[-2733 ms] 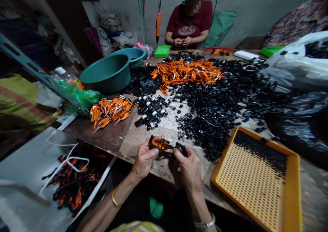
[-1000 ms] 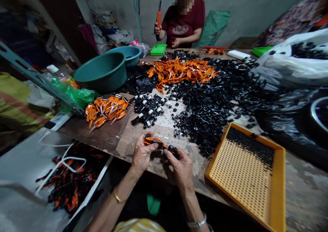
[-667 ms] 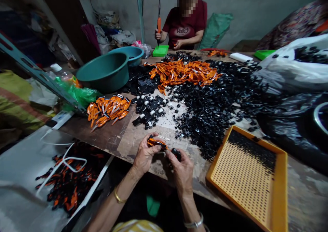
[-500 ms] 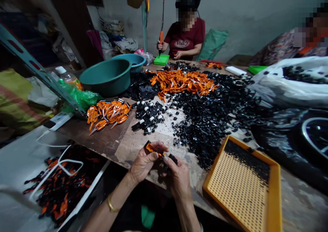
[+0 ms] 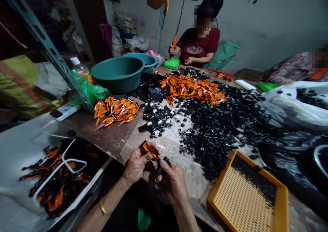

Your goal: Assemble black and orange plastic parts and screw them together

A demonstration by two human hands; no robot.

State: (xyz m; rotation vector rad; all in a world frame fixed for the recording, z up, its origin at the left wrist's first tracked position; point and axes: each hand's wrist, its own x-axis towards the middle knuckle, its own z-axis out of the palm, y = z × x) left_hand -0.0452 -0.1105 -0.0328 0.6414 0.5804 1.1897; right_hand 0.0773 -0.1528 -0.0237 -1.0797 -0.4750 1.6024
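My left hand (image 5: 137, 163) is closed around an orange plastic toy race-car body (image 5: 150, 150), whose black end points up and left. In the fingers of my right hand (image 5: 174, 179) is a black plastic part (image 5: 166, 161) with a rounded, wheel-like end, held against the body's near end. Both hands are above the table's front edge; the fingers partly hide where the two pieces meet. Beyond them lie black parts with white pieces (image 5: 155, 117), and to the left a pile of orange car bodies (image 5: 116, 111).
A yellow perforated tray (image 5: 238, 198) with small black bits stands at right. Heaps of loose black parts (image 5: 205, 136) and orange bodies (image 5: 194, 88) cover the middle. A green basin (image 5: 118, 73) stands behind; a box of orange-black pieces (image 5: 61, 180) is lower left. A co-worker (image 5: 197, 47) sits opposite.
The view has turned a little left, so the scene sits farther right. My hands have shifted slightly, still holding the orange body and black part close together.
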